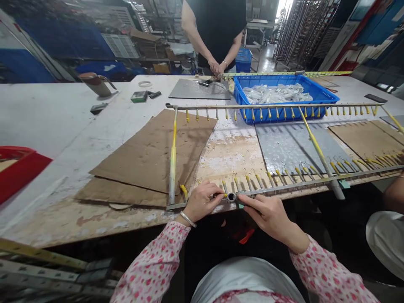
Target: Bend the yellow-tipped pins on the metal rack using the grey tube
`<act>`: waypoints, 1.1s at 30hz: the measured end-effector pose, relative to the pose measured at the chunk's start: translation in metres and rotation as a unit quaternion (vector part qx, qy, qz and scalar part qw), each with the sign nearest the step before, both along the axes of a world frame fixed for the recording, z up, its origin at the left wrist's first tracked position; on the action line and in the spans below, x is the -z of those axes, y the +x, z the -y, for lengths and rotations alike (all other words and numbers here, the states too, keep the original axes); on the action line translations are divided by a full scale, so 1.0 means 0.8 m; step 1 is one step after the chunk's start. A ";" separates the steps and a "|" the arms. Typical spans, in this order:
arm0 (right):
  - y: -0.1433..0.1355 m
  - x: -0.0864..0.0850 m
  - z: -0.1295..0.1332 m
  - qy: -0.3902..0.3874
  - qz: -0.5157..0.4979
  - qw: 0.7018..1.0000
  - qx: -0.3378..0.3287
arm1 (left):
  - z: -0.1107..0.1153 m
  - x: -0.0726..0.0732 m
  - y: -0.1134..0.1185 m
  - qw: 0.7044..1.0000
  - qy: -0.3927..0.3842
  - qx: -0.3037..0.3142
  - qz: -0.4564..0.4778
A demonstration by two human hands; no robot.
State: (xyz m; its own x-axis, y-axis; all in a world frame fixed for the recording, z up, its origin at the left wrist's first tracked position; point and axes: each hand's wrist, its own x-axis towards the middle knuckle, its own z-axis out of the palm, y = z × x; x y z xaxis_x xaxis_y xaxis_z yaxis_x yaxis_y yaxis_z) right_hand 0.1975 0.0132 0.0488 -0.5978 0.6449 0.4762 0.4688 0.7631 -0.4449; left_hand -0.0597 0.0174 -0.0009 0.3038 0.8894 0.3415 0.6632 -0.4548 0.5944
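While apparently pinching a yellow peg [225, 195] in the left hand [202, 200], keep the metal ring [232, 197] just beside it at three o'clock steady, with the right hand [268, 214] at four o'clock from the ring, in a grasp not discernible here, and avoid nudging the near rail [284, 188].

The surface [235, 158] is white, worn to bare wood ahead of the left hand [202, 201] and right hand [268, 212]. Its near edge is overlapped by a frame [316, 147] touched by both. Cardboard [151, 153] is spread left of and beyond the left hand, with a mug [97, 86] placed farther off. Beyond the right hand, a grey sheet [279, 150] is laid, a tray [265, 118] set behind it.
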 end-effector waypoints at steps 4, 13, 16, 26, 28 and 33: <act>0.003 -0.005 0.001 -0.009 -0.115 0.993 -0.013 | 0.000 -0.001 0.000 1.000 0.001 0.000 0.010; 0.005 0.001 0.003 0.004 -0.103 0.995 0.018 | -0.001 -0.001 0.001 1.000 -0.007 -0.004 0.022; 0.007 0.000 0.004 0.012 -0.082 0.997 0.013 | -0.001 -0.002 0.000 1.000 -0.005 -0.003 0.022; 0.007 -0.002 0.003 0.021 -0.086 0.996 0.000 | -0.002 -0.002 0.000 1.000 -0.018 -0.008 0.014; 0.007 0.003 0.002 0.031 -0.018 0.999 0.010 | -0.002 -0.003 0.001 1.000 -0.017 -0.009 0.012; 0.013 0.007 0.003 -0.006 -0.095 0.995 0.017 | -0.001 -0.003 0.001 1.000 -0.009 -0.008 0.017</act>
State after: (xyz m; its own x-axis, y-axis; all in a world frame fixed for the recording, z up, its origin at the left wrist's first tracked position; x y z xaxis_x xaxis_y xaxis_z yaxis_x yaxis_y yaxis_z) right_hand 0.2078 0.0110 0.0432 -0.4751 0.6692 0.5714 0.4004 0.7426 -0.5368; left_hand -0.0591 0.0183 0.0016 0.2777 0.9005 0.3347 0.6503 -0.4326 0.6244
